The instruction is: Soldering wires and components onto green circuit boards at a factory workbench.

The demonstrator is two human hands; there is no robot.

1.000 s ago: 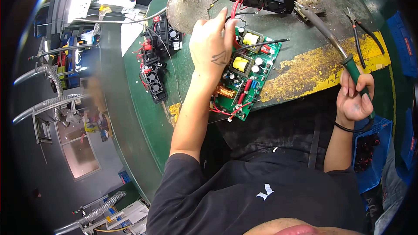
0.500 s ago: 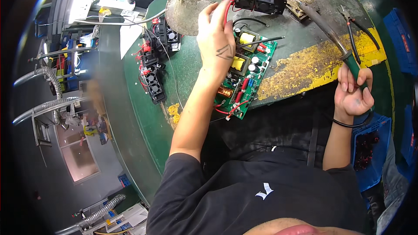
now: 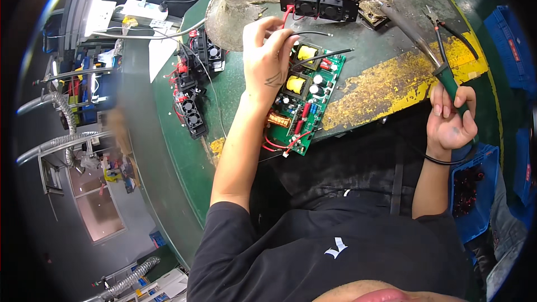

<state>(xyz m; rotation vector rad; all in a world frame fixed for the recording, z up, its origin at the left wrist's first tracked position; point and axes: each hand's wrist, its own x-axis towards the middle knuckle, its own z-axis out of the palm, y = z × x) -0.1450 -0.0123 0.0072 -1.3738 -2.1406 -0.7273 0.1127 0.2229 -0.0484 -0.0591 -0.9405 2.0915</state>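
Observation:
My right hand [image 3: 451,117] holds the green handle of a large soldering iron [image 3: 447,78]. Its metal shaft points up and left, toward a small holder with crusty material [image 3: 372,12]. The fingers of my left hand [image 3: 265,59] are curled together over the upper left of a green circuit board [image 3: 306,126]. A black wire [image 3: 313,33] from the board meets these fingertips, and a red lead from the fan panel runs down to them. Which of them is gripped, I cannot tell. Beyond the hand stands the black panel with two fans [image 3: 321,6].
Several fan units [image 3: 193,114] with red wires lie at the bench's left side. A wide, dirty hood [image 3: 226,8] with a hose is behind my left hand. Cutting pliers [image 3: 436,25] lie at the right. A blue bin [image 3: 475,212] stands below the bench edge.
My left hand has drawn back from the red plug on the fan panel toward the black wire, its fingers now more curled. My right hand keeps the soldering iron in about the same place.

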